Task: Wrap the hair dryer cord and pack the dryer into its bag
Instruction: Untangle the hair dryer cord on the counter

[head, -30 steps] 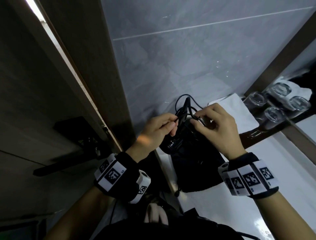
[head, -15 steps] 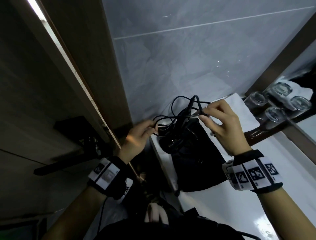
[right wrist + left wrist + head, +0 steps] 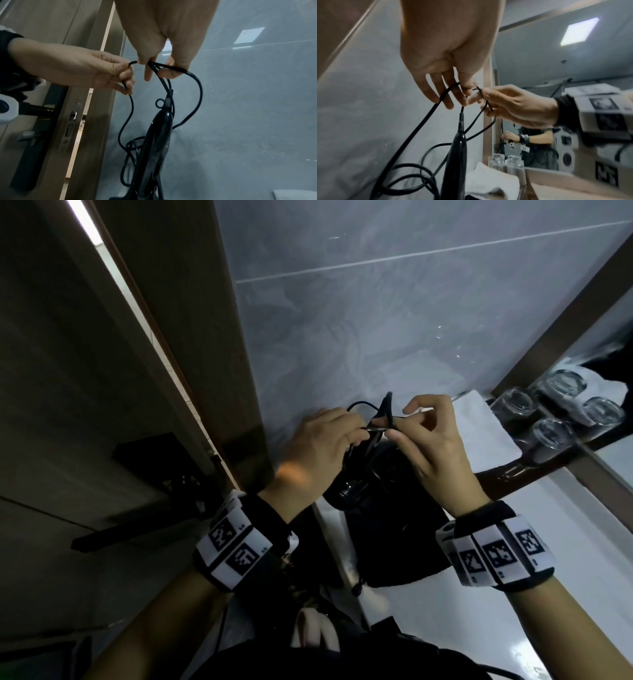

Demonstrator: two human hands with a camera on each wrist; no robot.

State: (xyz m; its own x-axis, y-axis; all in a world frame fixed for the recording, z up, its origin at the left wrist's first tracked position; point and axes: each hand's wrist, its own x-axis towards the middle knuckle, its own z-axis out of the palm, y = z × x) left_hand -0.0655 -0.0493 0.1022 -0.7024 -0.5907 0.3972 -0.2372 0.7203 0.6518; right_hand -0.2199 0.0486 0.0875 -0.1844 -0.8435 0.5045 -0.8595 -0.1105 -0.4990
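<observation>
A black hair dryer (image 3: 359, 484) stands handle-up on a black drawstring bag (image 3: 404, 549) on the white counter. Its handle (image 3: 159, 135) rises between my hands, and the black cord (image 3: 197, 94) hangs from them in loose loops. My left hand (image 3: 363, 433) pinches a strand of cord between thumb and fingers. My right hand (image 3: 397, 429) pinches gathered loops just above the handle's tip. In the left wrist view the cord (image 3: 419, 128) runs down from my left hand (image 3: 462, 94), which touches my right hand (image 3: 513, 105). The plug is not visible.
Several upturned glasses (image 3: 551, 436) stand on a dark tray at the right beside a folded white towel (image 3: 479, 433). A grey tiled wall rises behind the dryer. A door with a black lever handle (image 3: 147, 529) is at the left. The white counter (image 3: 513, 611) stretches toward me.
Half a second ago my hands were apart with cord stretched between them. My left hand has since swung right with its strand and now meets my right hand above the dryer handle.
</observation>
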